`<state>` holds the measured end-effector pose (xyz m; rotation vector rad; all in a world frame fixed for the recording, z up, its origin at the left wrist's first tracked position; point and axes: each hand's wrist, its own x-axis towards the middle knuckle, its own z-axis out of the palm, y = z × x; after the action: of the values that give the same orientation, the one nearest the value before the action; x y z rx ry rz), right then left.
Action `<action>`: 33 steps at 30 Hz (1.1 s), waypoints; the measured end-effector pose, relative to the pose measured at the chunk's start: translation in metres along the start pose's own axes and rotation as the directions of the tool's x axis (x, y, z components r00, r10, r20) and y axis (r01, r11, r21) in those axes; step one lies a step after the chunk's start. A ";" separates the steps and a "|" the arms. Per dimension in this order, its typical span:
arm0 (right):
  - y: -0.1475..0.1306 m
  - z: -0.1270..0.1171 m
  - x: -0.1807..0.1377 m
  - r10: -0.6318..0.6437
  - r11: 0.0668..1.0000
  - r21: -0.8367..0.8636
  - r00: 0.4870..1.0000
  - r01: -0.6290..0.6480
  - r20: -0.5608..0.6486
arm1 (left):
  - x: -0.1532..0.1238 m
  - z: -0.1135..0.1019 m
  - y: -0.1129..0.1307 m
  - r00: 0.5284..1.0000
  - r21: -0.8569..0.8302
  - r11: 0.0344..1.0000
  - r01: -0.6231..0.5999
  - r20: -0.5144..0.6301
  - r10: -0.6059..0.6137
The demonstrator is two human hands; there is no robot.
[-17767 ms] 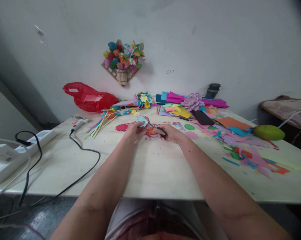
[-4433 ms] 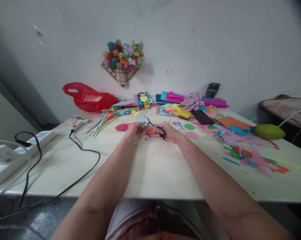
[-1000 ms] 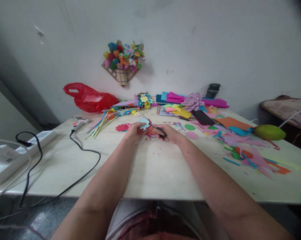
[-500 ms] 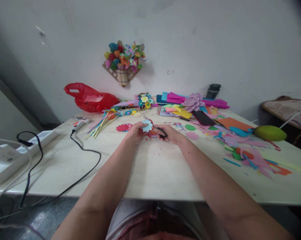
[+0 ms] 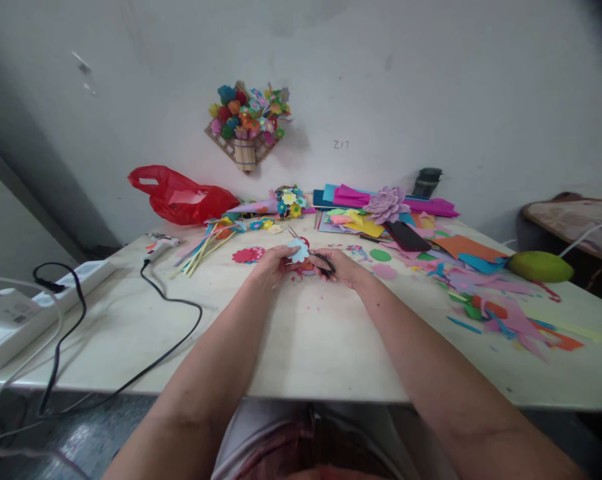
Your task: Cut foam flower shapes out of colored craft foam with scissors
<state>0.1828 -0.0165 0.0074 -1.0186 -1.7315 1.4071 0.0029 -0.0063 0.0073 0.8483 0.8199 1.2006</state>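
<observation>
My left hand point(image 5: 271, 260) pinches a small light-blue paper flower point(image 5: 299, 251) over the middle of the pale table point(image 5: 301, 333). My right hand point(image 5: 341, 265) is closed round the black handles of scissors point(image 5: 321, 261), whose thin blades point up and left past the flower's edge. Red and orange cut-outs lie under both hands. A red paper flower point(image 5: 247, 255) rests on the table just left of my left hand.
A glue gun point(image 5: 157, 245) with its black cord point(image 5: 171, 313) and a white power strip point(image 5: 41, 300) lie at left. A red plastic bag point(image 5: 181, 197), paper flower sticks point(image 5: 205, 243), stacked coloured paper point(image 5: 381, 210), scraps point(image 5: 501, 307) and a green object point(image 5: 539, 266) crowd the back and right.
My left hand has turned the light-blue flower and shifted it slightly right against the scissors. Both arms keep the same place.
</observation>
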 end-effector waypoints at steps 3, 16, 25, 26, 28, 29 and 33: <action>-0.001 0.001 -0.001 -0.005 1.000 0.005 1.000 0.005 -0.003 | 0.001 0.000 -0.001 1.000 0.003 1.000 0.010 -0.005 -0.010; -0.005 0.006 -0.002 0.007 1.000 0.025 0.999 -0.006 -0.040 | 0.003 0.005 -0.003 0.996 -0.050 0.998 0.031 -0.077 -0.035; -0.005 0.008 -0.002 -0.017 1.000 -0.006 0.998 0.017 -0.057 | 0.003 0.005 -0.002 0.993 -0.071 0.997 0.037 -0.109 -0.045; -0.005 0.008 -0.002 -0.018 1.000 -0.012 0.998 0.017 -0.059 | 0.004 0.005 -0.002 0.994 -0.069 0.997 0.038 -0.104 -0.045; -0.005 0.008 -0.002 -0.016 1.000 -0.017 0.998 0.014 -0.064 | 0.004 0.004 -0.002 0.995 -0.061 0.998 0.035 -0.092 -0.041; -0.005 0.008 -0.002 -0.014 1.000 -0.018 0.998 0.012 -0.065 | 0.004 0.003 -0.002 0.995 -0.056 0.998 0.034 -0.087 -0.039; -0.006 0.007 -0.003 -0.003 1.000 -0.010 0.998 0.002 -0.068 | 0.004 0.002 -0.001 0.996 -0.043 0.999 0.034 -0.081 -0.037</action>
<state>0.1768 -0.0231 0.0119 -1.0574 -1.6914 1.3478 0.0053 -0.0028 0.0073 0.7518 0.8699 1.2234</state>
